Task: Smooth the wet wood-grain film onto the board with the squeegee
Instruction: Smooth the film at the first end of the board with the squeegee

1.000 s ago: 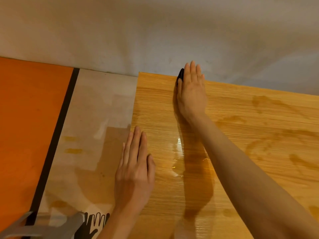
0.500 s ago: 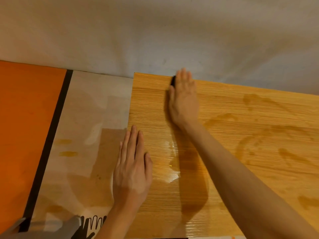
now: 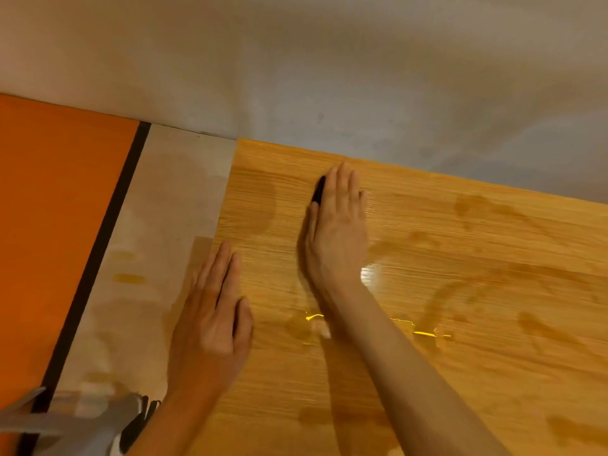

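The wood-grain film lies wet and glossy on the board, with dark damp patches and a bright puddle near my right wrist. My right hand lies on the film close to its far edge. It holds a black squeegee between the thumb and flat fingers; only the tool's left end shows. My left hand rests flat, fingers straight, across the film's left edge.
Left of the film is a bare pale strip of board, then a black line and an orange surface. A grey wall meets the far edge. A grey object sits at the bottom left.
My right hand and the squeegee have drawn back a little from over the far edge toward me. The left hand stays on the film's left edge. The view has shifted.
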A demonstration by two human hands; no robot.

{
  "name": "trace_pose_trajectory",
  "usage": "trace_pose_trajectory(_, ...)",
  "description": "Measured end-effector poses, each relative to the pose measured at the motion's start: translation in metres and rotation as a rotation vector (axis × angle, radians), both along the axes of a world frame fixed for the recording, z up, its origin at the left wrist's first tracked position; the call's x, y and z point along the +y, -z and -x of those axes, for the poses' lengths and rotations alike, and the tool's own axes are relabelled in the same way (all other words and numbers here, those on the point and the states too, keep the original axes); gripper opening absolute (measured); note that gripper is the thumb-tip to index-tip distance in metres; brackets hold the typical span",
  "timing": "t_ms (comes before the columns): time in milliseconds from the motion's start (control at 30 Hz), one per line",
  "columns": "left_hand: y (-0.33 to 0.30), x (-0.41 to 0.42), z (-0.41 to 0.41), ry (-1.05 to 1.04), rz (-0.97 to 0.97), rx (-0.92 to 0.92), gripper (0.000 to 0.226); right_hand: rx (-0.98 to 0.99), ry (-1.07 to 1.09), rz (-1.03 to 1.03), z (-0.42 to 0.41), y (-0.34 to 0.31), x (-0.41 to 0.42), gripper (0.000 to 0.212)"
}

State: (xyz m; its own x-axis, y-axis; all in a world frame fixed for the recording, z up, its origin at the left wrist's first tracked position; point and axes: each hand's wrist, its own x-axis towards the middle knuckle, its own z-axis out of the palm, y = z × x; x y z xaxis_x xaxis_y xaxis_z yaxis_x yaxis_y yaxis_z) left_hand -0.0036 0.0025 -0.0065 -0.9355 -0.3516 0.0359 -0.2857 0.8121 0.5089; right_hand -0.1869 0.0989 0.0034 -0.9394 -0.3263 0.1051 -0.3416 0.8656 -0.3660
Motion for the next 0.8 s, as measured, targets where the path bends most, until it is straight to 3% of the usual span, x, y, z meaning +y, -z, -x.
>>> trace_pose_trajectory(100,-0.002,0.001,0.001,-0.028,0.026,-0.070,0.061,0.029,-0.329,-0.025,-0.025,0.002,-0.016,0.053)
trace_pose_trajectory(167,-0.003,0.002,0.001,-0.051,0.019,-0.063,0.060,0.048,-0.430,-0.063,-0.008,0.000,0.015,0.052)
trace_pose_trajectory(367,-0.004,0.004,0.002,-0.105,-0.027,-0.003,0.058,-0.050,-0.038,-0.031,0.050,-0.005,0.119,0.055)
trace_pose_trajectory(433,-0.003,0.002,0.000,-0.101,-0.028,0.005,0.058,-0.068,-0.078,0.017,0.023,-0.006,0.103,0.054)
trace_pose_trajectory(567,-0.003,0.001,-0.001,-0.106,-0.013,-0.023,0.058,-0.087,-0.494,0.009,-0.054,-0.009,0.090,0.052)
trace_pose_trajectory(633,-0.006,0.002,-0.001,-0.114,-0.003,-0.044,0.058,-0.142,-0.606,0.022,-0.045,-0.012,0.098,0.057)
trace_pose_trajectory(700,-0.008,0.003,0.000,-0.122,0.016,-0.050,0.058,-0.217,-0.546,0.060,-0.010,-0.013,0.103,0.058)
trace_pose_trajectory(800,-0.008,0.005,-0.002,-0.139,0.036,-0.037,0.058,-0.166,-0.358,0.114,0.050,-0.008,0.101,0.044)
